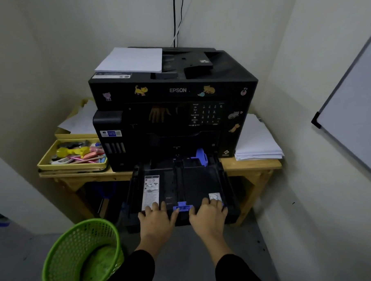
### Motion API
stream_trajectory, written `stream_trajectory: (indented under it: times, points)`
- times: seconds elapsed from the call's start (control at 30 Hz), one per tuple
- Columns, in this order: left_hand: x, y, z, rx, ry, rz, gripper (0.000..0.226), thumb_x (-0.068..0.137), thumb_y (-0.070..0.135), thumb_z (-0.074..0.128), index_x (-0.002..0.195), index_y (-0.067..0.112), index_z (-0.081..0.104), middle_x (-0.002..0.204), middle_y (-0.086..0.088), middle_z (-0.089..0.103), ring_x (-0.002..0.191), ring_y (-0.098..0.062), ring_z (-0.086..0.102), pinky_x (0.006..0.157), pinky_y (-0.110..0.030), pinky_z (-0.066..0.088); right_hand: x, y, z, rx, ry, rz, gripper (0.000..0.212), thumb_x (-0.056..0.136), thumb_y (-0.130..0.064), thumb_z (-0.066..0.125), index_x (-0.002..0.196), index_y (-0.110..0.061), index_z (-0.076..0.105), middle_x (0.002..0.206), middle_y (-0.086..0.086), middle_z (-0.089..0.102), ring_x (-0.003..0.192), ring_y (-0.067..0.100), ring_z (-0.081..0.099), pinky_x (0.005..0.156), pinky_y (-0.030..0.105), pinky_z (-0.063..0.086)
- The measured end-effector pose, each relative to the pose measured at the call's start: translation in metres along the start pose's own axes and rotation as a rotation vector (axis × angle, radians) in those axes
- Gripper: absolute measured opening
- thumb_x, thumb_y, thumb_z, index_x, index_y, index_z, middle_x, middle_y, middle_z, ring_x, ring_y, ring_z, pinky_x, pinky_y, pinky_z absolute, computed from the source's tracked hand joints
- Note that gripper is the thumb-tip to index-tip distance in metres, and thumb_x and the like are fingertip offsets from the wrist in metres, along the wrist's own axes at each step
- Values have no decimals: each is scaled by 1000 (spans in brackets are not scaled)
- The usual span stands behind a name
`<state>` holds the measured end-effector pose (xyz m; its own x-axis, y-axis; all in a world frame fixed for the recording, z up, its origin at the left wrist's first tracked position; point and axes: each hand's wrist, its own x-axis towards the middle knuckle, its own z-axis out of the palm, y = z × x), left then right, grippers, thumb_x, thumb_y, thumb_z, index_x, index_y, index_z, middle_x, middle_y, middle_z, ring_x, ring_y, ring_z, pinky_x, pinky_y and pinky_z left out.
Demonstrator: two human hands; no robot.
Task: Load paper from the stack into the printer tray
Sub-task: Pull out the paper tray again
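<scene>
A black printer [174,91] with cat stickers stands on a wooden table [251,164]. Its black paper tray [195,183] is pulled out toward me and holds no paper; blue guides sit at its front and back. My left hand [156,221] and my right hand [209,216] both grip the tray's front edge, one on each side of the blue front guide [182,207]. A stack of white paper [258,139] lies on the table right of the printer. More white sheets [131,59] rest on the printer's top left.
A yellow box of pens and small items [73,154] sits on the table's left, with loose papers behind it. A green mesh basket [84,250] stands on the floor at lower left. A whiteboard [355,113] leans on the right wall. Walls close in on both sides.
</scene>
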<state>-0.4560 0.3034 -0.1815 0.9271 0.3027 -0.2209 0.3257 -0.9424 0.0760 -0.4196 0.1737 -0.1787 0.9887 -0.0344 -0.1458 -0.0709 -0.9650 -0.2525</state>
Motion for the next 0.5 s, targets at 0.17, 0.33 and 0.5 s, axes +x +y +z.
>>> stream_trajectory:
  times: [0.17,0.33,0.5]
  points:
    - [28,12,-33,12,185,20,70,96,58,18,151,15,20,159,-7,17,148,-29,7,116,-44,21,36,-24,-26,43,103,-18,43,93,-36,44,127,-12,52,133,12,54,132,31,38,111,49,27]
    - [80,21,-99,-102,438,30,71,97,54,26,151,8,19,160,-11,14,149,-28,6,118,-43,16,87,-64,-81,210,298,-106,37,91,-30,48,123,-12,53,129,10,55,124,29,43,103,44,35]
    - [134,30,-186,-188,701,33,72,95,53,28,148,4,27,157,-14,22,148,-29,16,116,-44,22,135,-115,-148,355,496,-260,34,91,-26,49,121,-11,54,125,10,56,119,30,45,96,42,40]
